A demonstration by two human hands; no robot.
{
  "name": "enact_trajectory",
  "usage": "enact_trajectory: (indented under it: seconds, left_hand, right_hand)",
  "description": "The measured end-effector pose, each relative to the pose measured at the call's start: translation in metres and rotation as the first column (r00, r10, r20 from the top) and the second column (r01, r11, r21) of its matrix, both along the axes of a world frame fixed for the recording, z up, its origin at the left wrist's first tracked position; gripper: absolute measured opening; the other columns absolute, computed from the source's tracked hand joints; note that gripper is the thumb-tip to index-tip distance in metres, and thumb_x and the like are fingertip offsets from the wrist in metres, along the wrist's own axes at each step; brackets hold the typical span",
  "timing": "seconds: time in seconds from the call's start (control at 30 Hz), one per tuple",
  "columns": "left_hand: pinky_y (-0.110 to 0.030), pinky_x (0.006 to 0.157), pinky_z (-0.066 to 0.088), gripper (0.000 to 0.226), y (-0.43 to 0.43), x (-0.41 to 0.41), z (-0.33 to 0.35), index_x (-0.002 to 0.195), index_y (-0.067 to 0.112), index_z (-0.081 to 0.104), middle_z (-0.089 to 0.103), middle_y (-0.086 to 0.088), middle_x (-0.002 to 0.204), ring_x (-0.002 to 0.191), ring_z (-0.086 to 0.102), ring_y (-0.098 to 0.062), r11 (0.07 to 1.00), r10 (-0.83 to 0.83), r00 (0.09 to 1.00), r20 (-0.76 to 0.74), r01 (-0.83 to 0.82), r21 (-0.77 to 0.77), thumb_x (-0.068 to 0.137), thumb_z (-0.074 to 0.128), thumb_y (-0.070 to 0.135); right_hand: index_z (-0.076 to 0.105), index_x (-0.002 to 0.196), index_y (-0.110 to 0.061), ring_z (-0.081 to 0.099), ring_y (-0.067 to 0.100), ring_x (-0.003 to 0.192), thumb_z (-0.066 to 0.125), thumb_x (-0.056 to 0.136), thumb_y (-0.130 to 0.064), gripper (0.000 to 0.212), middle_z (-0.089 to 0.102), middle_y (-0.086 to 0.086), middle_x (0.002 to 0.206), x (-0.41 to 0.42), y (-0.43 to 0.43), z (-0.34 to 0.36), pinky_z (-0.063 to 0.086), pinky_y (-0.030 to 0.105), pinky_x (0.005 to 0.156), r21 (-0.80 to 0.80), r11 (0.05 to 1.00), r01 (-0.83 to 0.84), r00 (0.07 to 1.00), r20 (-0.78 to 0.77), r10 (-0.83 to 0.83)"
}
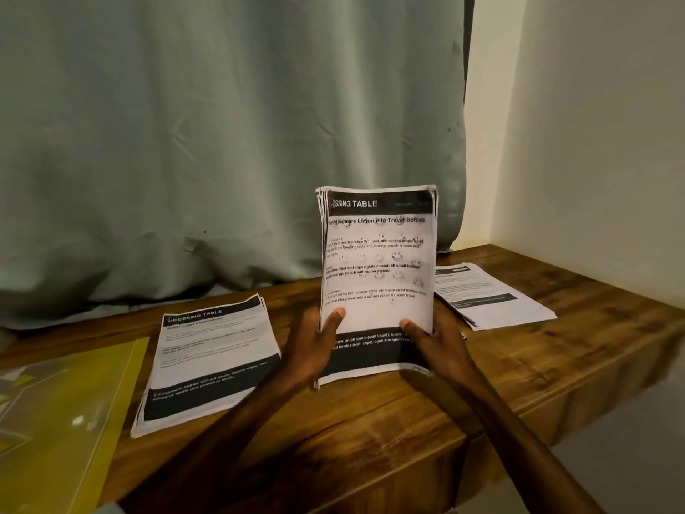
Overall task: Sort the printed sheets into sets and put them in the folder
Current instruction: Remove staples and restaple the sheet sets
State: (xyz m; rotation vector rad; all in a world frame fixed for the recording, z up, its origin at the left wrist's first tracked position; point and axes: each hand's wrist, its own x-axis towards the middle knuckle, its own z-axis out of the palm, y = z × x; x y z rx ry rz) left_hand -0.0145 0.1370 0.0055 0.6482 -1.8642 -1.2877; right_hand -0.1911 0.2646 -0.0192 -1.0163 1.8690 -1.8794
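- A wooden table (407,409) is set before a grey-green curtain (222,142).
- A stack of printed sheets (378,254) is held upright at mid-table, its lower edge on the wood.
- It is gripped at both sides by the left hand (311,350) and right hand (433,343), thumbs pressed on the front page.
- 2 piles are laid flat: a left pile (211,358) and a right pile (489,294).
- A yellow-green folder (74,421) lies far left.
- The set is probably being squared; next, even edges must be kept while it is moved to the folder.
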Motion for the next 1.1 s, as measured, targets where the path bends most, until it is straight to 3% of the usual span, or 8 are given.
enact_trajectory:
  seconds: [0.17,0.27,0.4,0.5,0.63,0.73,0.97,1.1]
  left_hand:
    - [-0.043,0.094,0.059,0.031,-0.015,0.015,0.002,0.127,0.029,0.063,0.073,0.003,0.121,0.103,0.073,-0.015,0.985,-0.168,0.979,0.119,0.170,-0.008,0.099,0.059,0.042]
    - [-0.044,0.094,0.058,0.034,-0.022,0.018,0.008,0.127,0.020,0.066,0.074,-0.002,0.121,0.104,0.074,-0.019,0.978,-0.203,0.976,0.075,0.198,0.068,0.099,0.059,0.039]
    - [-0.037,0.081,0.062,0.026,-0.040,0.015,0.041,0.109,0.013,0.071,0.077,-0.009,0.108,0.092,0.076,-0.021,0.993,-0.094,0.995,-0.038,0.097,0.066,0.104,0.053,0.031]
    - [-0.042,0.081,0.062,0.031,-0.059,0.007,0.066,0.113,0.007,0.071,0.078,-0.010,0.104,0.090,0.077,-0.025,1.000,0.012,0.997,-0.071,-0.011,0.026,0.105,0.053,0.031]
    - [-0.031,0.070,0.062,0.028,-0.072,-0.001,0.091,0.106,0.005,0.073,0.077,-0.012,0.097,0.075,0.075,-0.018,0.993,0.116,0.986,-0.122,-0.117,-0.001,0.105,0.055,0.027]
    - [-0.028,0.060,0.062,0.024,-0.077,-0.001,0.102,0.107,0.005,0.073,0.077,-0.011,0.092,0.069,0.076,-0.016,0.992,0.122,0.984,-0.128,-0.123,-0.005,0.102,0.060,0.025]
    - [-0.020,0.061,0.059,0.009,-0.083,0.004,0.115,0.101,0.012,0.073,0.076,0.002,0.088,0.074,0.074,-0.012,0.993,0.092,0.986,-0.141,-0.100,-0.055,0.097,0.067,0.017]
    - [-0.025,0.066,0.062,0.022,-0.086,0.006,0.114,0.103,0.009,0.073,0.077,-0.004,0.094,0.079,0.076,-0.016,0.998,0.063,0.989,-0.133,-0.066,-0.018,0.101,0.061,0.028]
  right_hand:
    - [0.067,0.121,-0.022,0.074,0.021,0.101,0.069,0.095,-0.020,0.026,0.075,0.000,0.117,-0.018,0.000,0.038,0.060,0.040,0.090,-0.089,0.992,-0.087,0.992,0.080,0.094]
    - [0.067,0.116,-0.025,0.075,0.016,0.095,0.069,0.095,-0.021,0.022,0.077,-0.008,0.108,-0.015,-0.001,0.043,0.060,0.033,0.082,-0.079,0.990,-0.121,0.988,0.090,0.128]
    - [0.067,0.118,-0.020,0.075,0.020,0.099,0.068,0.095,-0.015,0.023,0.077,0.000,0.113,-0.003,-0.004,0.031,0.060,0.036,0.085,-0.097,0.983,-0.155,0.967,0.189,0.171]
    - [0.067,0.120,-0.015,0.075,0.024,0.102,0.064,0.097,-0.008,0.025,0.077,0.003,0.112,0.008,-0.001,0.026,0.061,0.039,0.088,-0.155,0.967,-0.204,0.938,0.250,0.238]
    - [0.067,0.118,-0.016,0.075,0.025,0.102,0.062,0.098,-0.007,0.023,0.077,0.004,0.112,0.015,0.004,0.026,0.061,0.039,0.087,-0.160,0.960,-0.230,0.921,0.282,0.268]
    - [0.068,0.114,-0.017,0.075,0.024,0.101,0.062,0.098,-0.007,0.020,0.077,0.004,0.111,0.015,0.007,0.027,0.061,0.038,0.086,-0.159,0.961,-0.227,0.921,0.285,0.265]
    - [0.067,0.111,-0.021,0.077,0.019,0.092,0.065,0.096,-0.011,0.018,0.079,-0.001,0.105,0.010,0.013,0.031,0.062,0.029,0.069,-0.115,0.971,-0.207,0.940,0.250,0.230]
    - [0.066,0.108,-0.024,0.077,0.012,0.085,0.066,0.096,-0.012,0.017,0.079,-0.012,0.092,0.011,0.011,0.030,0.060,0.023,0.064,-0.100,0.979,-0.179,0.958,0.207,0.196]
